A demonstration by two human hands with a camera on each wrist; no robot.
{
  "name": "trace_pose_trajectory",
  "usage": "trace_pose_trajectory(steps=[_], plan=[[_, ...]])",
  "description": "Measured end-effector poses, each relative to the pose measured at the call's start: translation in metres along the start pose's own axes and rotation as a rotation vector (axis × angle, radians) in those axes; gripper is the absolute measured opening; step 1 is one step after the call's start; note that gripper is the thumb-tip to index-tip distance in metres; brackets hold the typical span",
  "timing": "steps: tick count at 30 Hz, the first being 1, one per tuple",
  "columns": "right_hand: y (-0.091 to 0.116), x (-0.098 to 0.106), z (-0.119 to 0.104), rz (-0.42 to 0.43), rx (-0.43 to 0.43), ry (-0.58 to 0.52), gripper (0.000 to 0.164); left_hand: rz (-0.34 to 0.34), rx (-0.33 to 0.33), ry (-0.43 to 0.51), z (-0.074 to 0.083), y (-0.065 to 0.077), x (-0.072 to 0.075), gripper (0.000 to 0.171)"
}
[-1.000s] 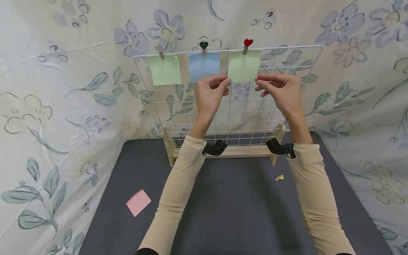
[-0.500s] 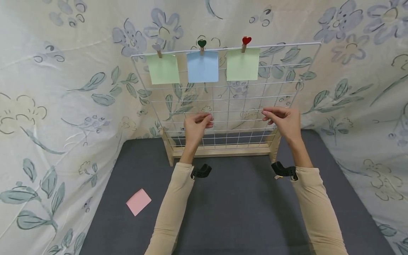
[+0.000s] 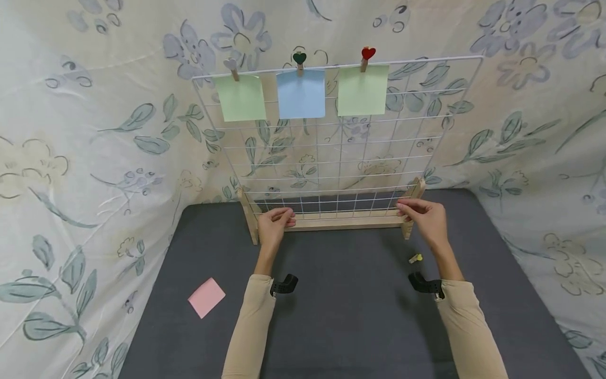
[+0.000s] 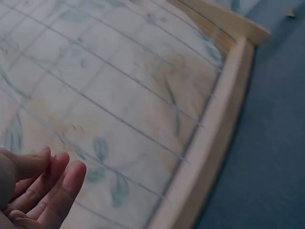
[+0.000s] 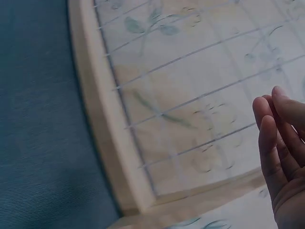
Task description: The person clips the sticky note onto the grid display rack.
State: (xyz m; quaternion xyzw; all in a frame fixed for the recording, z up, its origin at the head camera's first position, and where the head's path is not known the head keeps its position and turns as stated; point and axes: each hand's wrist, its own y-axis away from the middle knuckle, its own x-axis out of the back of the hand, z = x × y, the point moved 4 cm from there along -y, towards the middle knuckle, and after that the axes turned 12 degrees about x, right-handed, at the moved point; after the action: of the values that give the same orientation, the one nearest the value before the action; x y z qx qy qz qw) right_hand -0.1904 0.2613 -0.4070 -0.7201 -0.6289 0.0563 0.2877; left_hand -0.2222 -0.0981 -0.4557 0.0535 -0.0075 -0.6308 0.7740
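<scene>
My left hand (image 3: 273,223) hovers before the lower left of the white wire grid (image 3: 326,141), thumb close to the forefinger and nothing between them. At the grid's lower right, my right hand (image 3: 427,217) is held likewise, fingers loosely bent and holding nothing. Three paper notes hang from the top wire on small heart clothespins: a green note (image 3: 240,99) at left, a blue note (image 3: 301,95) in the middle, another green note (image 3: 362,90) at right. Their clips are a pale clothespin (image 3: 234,75), a dark green one (image 3: 300,59) and a red one (image 3: 366,55).
A pink note (image 3: 206,298) lies on the dark table (image 3: 350,316) at left. A yellow-heart clothespin (image 3: 415,258) lies near my right wrist. The grid stands in a wooden base (image 3: 345,221); floral cloth (image 3: 109,131) hangs behind and at the sides.
Both hands have left the lower corners of the right green note and come down and apart to the grid's base. The three notes stay hanging on their clips.
</scene>
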Motion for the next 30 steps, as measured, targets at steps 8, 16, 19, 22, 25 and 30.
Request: trace_pose_trajectory(steps=[8,16,19,22,25,30], plan=[[0.031,-0.002,0.045,-0.021,-0.062,-0.008,0.023,0.016,0.056,0.0,-0.035,0.008,0.015,0.021],[0.056,0.002,0.103,0.008,-0.091,0.047,0.025,0.09,0.088,0.016,-0.051,0.013,0.038,0.021],[0.063,0.011,0.101,0.017,-0.145,0.091,0.028,0.152,0.098,0.028,-0.066,0.01,0.061,0.023],[0.073,0.025,0.109,0.041,-0.185,0.115,0.031,0.202,0.102,0.043,-0.072,0.014,0.087,0.024],[0.085,0.039,0.118,0.064,-0.212,0.144,0.032,0.252,0.104,0.074,-0.076,0.021,0.119,0.025],[0.107,0.06,0.129,0.041,-0.255,0.23,0.032,0.451,0.105,0.196,-0.076,0.043,0.189,0.027]])
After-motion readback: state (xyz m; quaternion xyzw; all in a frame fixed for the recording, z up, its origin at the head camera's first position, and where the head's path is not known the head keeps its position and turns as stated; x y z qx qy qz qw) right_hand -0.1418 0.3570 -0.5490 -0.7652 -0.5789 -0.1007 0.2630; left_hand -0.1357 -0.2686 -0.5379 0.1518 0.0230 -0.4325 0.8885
